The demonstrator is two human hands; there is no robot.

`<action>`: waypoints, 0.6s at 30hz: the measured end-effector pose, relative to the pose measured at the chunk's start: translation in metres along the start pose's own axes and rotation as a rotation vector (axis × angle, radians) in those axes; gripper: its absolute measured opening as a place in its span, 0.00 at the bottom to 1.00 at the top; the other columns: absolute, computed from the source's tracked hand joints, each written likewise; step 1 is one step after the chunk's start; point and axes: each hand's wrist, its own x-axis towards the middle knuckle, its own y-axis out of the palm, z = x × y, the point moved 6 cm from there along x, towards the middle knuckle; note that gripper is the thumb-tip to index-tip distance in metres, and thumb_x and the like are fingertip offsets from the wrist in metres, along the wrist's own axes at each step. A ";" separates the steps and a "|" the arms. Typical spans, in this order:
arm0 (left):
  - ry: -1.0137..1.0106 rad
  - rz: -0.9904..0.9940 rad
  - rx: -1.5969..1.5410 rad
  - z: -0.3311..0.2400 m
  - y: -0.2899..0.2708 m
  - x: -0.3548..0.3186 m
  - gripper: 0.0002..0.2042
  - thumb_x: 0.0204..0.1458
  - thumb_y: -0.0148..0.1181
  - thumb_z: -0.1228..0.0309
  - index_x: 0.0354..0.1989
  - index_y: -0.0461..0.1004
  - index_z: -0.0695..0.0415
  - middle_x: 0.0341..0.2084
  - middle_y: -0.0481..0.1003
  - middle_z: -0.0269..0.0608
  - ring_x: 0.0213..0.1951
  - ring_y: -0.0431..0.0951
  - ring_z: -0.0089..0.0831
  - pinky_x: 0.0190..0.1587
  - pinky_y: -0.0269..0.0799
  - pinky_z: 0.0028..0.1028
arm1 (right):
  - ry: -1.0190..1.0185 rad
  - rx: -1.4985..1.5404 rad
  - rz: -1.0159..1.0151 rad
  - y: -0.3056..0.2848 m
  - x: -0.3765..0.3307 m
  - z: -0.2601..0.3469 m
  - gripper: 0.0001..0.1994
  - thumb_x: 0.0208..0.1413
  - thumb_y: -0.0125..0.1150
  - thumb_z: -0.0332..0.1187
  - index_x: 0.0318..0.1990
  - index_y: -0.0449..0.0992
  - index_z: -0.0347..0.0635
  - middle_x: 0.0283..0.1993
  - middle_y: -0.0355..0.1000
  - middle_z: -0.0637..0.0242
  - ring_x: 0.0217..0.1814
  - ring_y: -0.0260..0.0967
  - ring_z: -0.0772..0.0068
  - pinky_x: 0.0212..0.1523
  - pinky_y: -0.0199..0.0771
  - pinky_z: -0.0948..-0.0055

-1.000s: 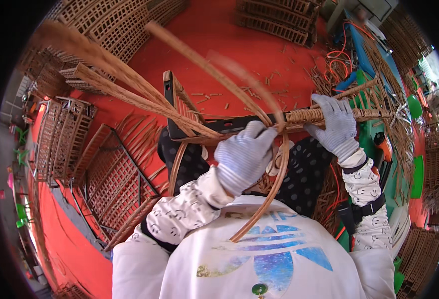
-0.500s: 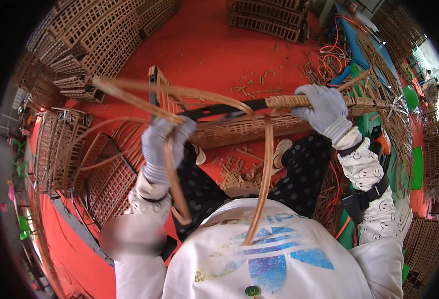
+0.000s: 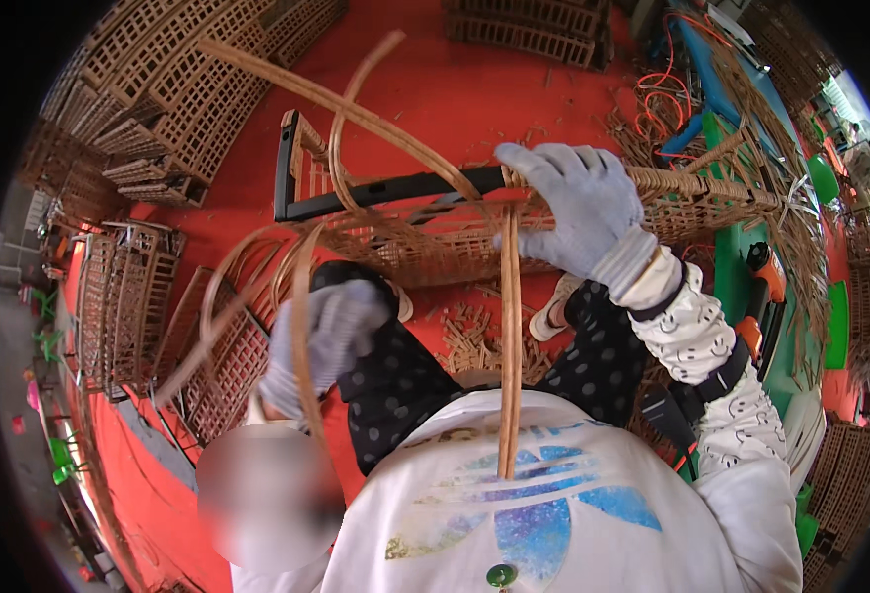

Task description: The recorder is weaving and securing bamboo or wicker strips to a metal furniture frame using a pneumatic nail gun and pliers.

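Observation:
A woven rattan frame (image 3: pixel 425 242) with a black rim bar (image 3: pixel 395 188) lies across in front of my knees. Rattan wrapping (image 3: pixel 687 182) covers the rim's right part. My right hand (image 3: pixel 588 208), in a grey glove, lies over the rim where the wrapping begins, thumb spread from the fingers. One rattan strip (image 3: pixel 510 346) hangs from there toward my shirt, passing in front of the thumb. Another strip (image 3: pixel 346 97) reaches up to the far left, crossed by a curved piece. My left hand (image 3: pixel 326 336) is smeared by motion beside a hanging strip (image 3: pixel 301 336); its grip is unclear.
Lattice panels (image 3: pixel 168 74) are stacked at the far left, with more panels (image 3: pixel 124 306) nearer. Offcuts (image 3: pixel 474 336) litter the red floor between my feet. To the right are a rattan bundle (image 3: pixel 790 247), an orange-and-black tool (image 3: pixel 766 272) and an orange cord (image 3: pixel 664 94).
My left hand has come off the rim and dropped toward me. My right hand has slid left along the rim, its fingers now spread. The loose strips have swung.

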 end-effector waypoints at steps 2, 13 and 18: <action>0.320 0.104 -0.134 -0.032 0.020 0.003 0.22 0.58 0.51 0.55 0.44 0.72 0.65 0.19 0.74 0.39 0.14 0.68 0.20 0.17 0.61 0.19 | -0.033 0.094 -0.078 0.003 0.006 0.004 0.24 0.46 0.62 0.47 0.51 0.71 0.51 0.44 0.70 0.64 0.46 0.68 0.61 0.49 0.64 0.61; 0.281 -0.125 -0.320 -0.087 0.028 0.051 0.15 0.55 0.53 0.59 0.29 0.75 0.60 0.11 0.66 0.31 0.09 0.59 0.15 0.12 0.49 0.18 | 0.234 0.845 -0.029 0.006 -0.001 -0.030 0.16 0.60 0.52 0.43 0.43 0.76 0.38 0.38 0.77 0.61 0.41 0.76 0.67 0.42 0.74 0.72; 0.248 -0.287 -0.181 -0.055 -0.030 0.036 0.17 0.57 0.53 0.58 0.27 0.75 0.61 0.11 0.68 0.34 0.08 0.59 0.16 0.11 0.50 0.19 | 0.256 0.856 -0.011 0.007 0.000 -0.031 0.16 0.60 0.53 0.41 0.43 0.75 0.36 0.37 0.78 0.62 0.40 0.76 0.68 0.44 0.74 0.74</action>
